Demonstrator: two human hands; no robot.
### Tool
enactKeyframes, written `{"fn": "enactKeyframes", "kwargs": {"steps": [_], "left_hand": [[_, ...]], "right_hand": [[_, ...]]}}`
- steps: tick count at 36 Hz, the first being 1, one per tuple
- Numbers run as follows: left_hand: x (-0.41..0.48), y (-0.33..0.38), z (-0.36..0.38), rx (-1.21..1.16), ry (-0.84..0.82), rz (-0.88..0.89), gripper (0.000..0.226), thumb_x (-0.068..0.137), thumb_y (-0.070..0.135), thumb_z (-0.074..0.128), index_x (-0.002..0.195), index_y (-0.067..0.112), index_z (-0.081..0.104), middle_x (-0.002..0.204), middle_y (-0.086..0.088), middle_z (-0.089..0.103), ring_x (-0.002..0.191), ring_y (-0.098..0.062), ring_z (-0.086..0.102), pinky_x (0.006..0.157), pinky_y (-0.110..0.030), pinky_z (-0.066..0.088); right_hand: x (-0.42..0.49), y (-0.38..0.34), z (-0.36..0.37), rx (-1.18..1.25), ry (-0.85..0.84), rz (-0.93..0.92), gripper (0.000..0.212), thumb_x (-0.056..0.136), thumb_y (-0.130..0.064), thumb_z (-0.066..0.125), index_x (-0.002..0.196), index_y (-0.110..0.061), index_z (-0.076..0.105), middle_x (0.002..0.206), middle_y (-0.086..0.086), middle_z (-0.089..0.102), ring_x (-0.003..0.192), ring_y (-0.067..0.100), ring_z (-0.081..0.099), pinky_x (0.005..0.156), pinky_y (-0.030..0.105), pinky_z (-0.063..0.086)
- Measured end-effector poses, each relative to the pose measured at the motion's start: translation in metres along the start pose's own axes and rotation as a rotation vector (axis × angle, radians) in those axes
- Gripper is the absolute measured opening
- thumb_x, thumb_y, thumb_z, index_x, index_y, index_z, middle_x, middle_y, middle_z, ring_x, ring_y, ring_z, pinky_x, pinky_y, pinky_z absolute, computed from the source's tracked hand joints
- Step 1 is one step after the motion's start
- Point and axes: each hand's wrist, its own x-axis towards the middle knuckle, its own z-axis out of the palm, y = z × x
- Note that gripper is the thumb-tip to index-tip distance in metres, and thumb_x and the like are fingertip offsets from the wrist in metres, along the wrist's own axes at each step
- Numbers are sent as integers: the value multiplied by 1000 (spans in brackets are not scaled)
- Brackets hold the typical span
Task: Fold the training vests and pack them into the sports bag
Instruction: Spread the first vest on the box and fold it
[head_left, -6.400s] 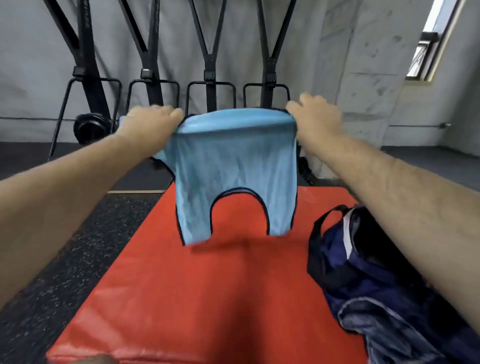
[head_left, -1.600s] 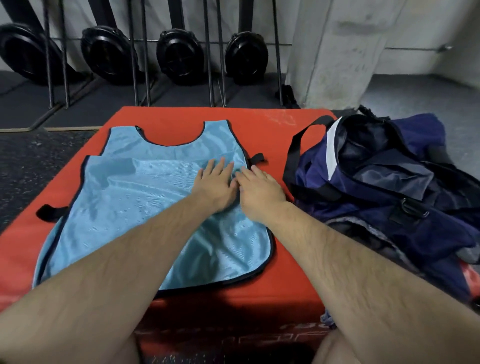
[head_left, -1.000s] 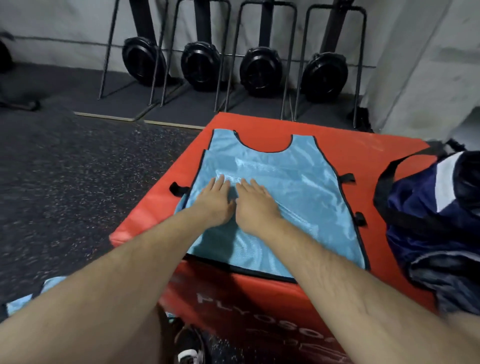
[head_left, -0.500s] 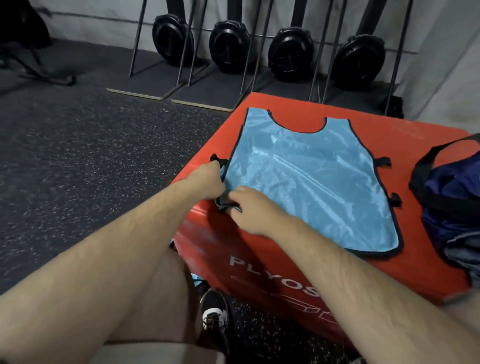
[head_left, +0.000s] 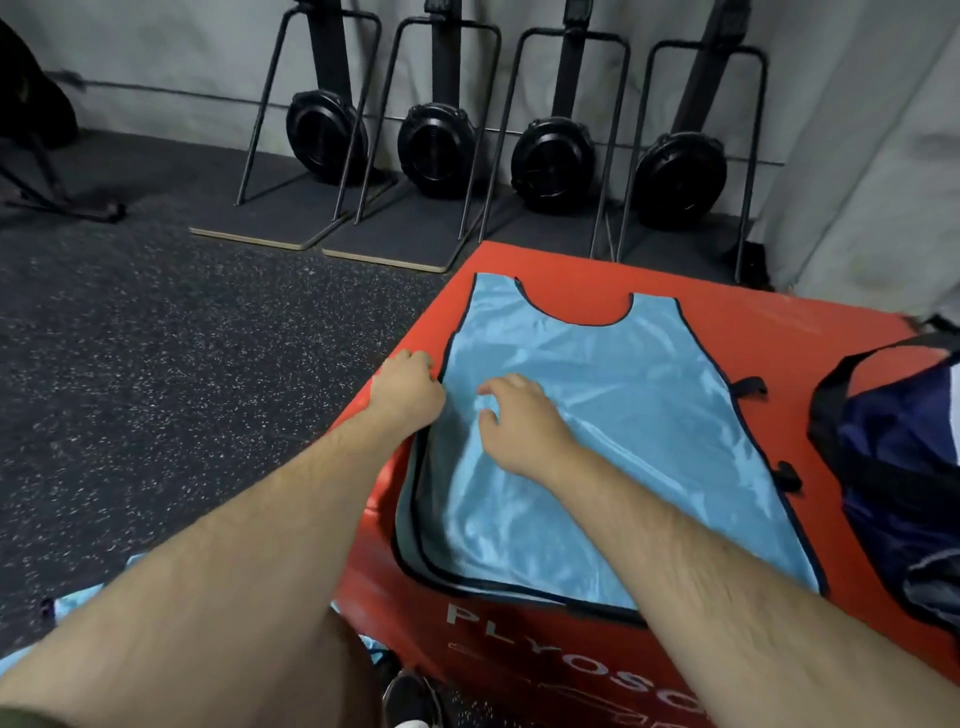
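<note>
1. Training vest (head_left: 597, 441) lies flat, neck hole away from the person, on the red bench (head_left: 727, 312), with the sports bag (head_left: 893, 457) just beside it on the right.
2. Step in hand, as judged: the first lengthwise fold. To do it well, lift the left edge cleanly, carry it across to meet the right trim, and keep the slippery cloth taut so both layers stay aligned.
3. The black side tabs are best tucked inside before creasing.
4. Left hand (head_left: 408, 395) sits at the vest's left edge, fingers curled under; whether they pinch the trim cannot be told.
5. Right hand (head_left: 519, 421) rests on the cloth, fingers loosely bent and parted, tips touching, gripping nothing visible.
</note>
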Motion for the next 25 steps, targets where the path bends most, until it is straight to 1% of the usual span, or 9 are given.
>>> {"fn": "enactKeyframes", "kwargs": {"steps": [3, 7, 10, 13, 16, 17, 19, 22, 25], "left_hand": [[22, 1, 8, -46, -31, 26, 33, 85, 14, 47, 114, 16, 61, 123, -10, 61, 118, -36, 52, 96, -41, 45], [51, 4, 17, -131, -70, 16, 32, 84, 25, 48, 114, 25, 60, 120, -4, 64, 117, -33, 52, 99, -44, 43], [68, 1, 25, -217, -104, 29, 54, 69, 45, 44, 120, 37, 61, 120, 3, 67, 119, -29, 53, 103, -43, 41], [79, -1, 30, -262, -115, 53, 54, 67, 52, 49, 118, 40, 64, 114, 5, 69, 116, -27, 55, 102, -42, 43], [85, 0, 32, -290, -88, 74, 29, 80, 36, 60, 108, 36, 66, 99, 7, 65, 110, -27, 58, 101, -43, 44], [86, -1, 33, -312, -79, 69, 21, 81, 30, 60, 100, 36, 65, 97, 9, 63, 107, -26, 59, 100, -42, 44], [87, -1, 31, -386, -50, 59, 14, 76, 29, 55, 88, 35, 58, 97, 8, 64, 103, -24, 61, 99, -43, 45], [89, 0, 28, -361, 11, -8, 21, 84, 21, 54, 100, 32, 59, 115, 1, 62, 114, -27, 55, 105, -44, 39], [81, 3, 21, -110, 220, -130, 35, 84, 12, 55, 117, 25, 57, 129, -10, 46, 121, -34, 43, 101, -43, 31]], "right_hand": [[32, 6, 0, -50, 28, 25, 50, 96, -20, 47, 146, -17, 42, 153, 2, 38, 143, 22, 29, 114, 34, 23], [60, 15, 14, -118, -17, 110, 63, 101, -36, 39, 158, -22, 16, 167, -3, 8, 153, 20, 0, 123, 40, 4], [61, 24, 33, -189, -64, 126, 65, 100, -44, 31, 159, -23, 12, 167, -4, 4, 153, 19, -2, 124, 41, -1], [63, 30, 42, -219, -55, 123, 64, 99, -49, 27, 159, -27, 17, 167, -5, 6, 153, 18, -2, 124, 41, -2], [66, 31, 42, -237, -69, 114, 64, 99, -52, 24, 159, -28, 16, 167, -5, 4, 153, 18, -3, 123, 42, -3], [66, 31, 41, -240, -75, 109, 64, 100, -52, 23, 159, -29, 15, 167, -5, 3, 153, 19, -4, 123, 42, -3], [65, 31, 40, -238, -82, 105, 64, 100, -52, 21, 159, -30, 12, 167, -5, 1, 153, 19, -6, 123, 43, -4], [65, 32, 40, -220, -85, 100, 63, 100, -53, 19, 159, -31, 12, 167, -5, 1, 153, 19, -7, 123, 43, -5], [65, 33, 40, -221, -78, 93, 63, 101, -54, 19, 159, -31, 13, 167, -3, 2, 153, 20, -7, 123, 43, -6]]}}
